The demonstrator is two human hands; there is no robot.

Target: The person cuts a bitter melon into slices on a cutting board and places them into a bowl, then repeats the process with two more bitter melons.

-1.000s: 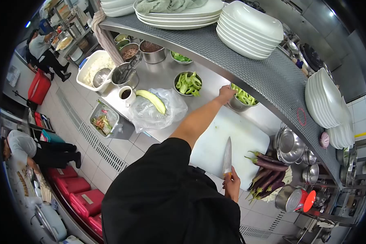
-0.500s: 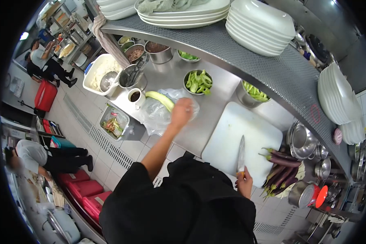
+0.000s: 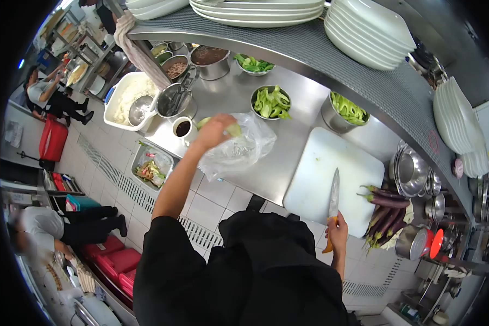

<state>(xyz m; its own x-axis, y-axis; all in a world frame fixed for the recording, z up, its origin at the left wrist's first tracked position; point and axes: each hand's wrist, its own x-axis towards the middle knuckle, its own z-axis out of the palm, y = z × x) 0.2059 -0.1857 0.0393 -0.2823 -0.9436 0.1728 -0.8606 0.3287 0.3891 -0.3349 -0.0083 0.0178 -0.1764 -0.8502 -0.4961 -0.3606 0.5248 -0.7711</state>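
Note:
My left hand point(image 3: 216, 132) is closed around the middle of a long pale green vegetable point(image 3: 234, 130), whose ends show on both sides of it. Beneath lies a crumpled clear plastic bag point(image 3: 250, 149) on the steel counter point(image 3: 280, 149). A cup of dark liquid point(image 3: 183, 129) stands just left of that hand. My right hand point(image 3: 338, 231) grips a kitchen knife point(image 3: 334, 193) by its orange-yellow handle. The blade points away from me over the white cutting board point(image 3: 315, 168). Several purple eggplants point(image 3: 388, 214) lie at the board's right side.
Bowls of sliced green vegetables point(image 3: 271, 102) and a deeper pot of them point(image 3: 349, 111) stand behind. A white tub point(image 3: 125, 100) and scrap bin point(image 3: 152, 165) are left. An overhead shelf point(image 3: 288, 41) carries stacked plates point(image 3: 367, 32). Co-workers point(image 3: 41, 225) stand at left.
My left hand has moved left along the pale green vegetable and now covers its middle. My right hand still holds the knife, its orange-yellow handle now more visible. The whole view has shifted slightly.

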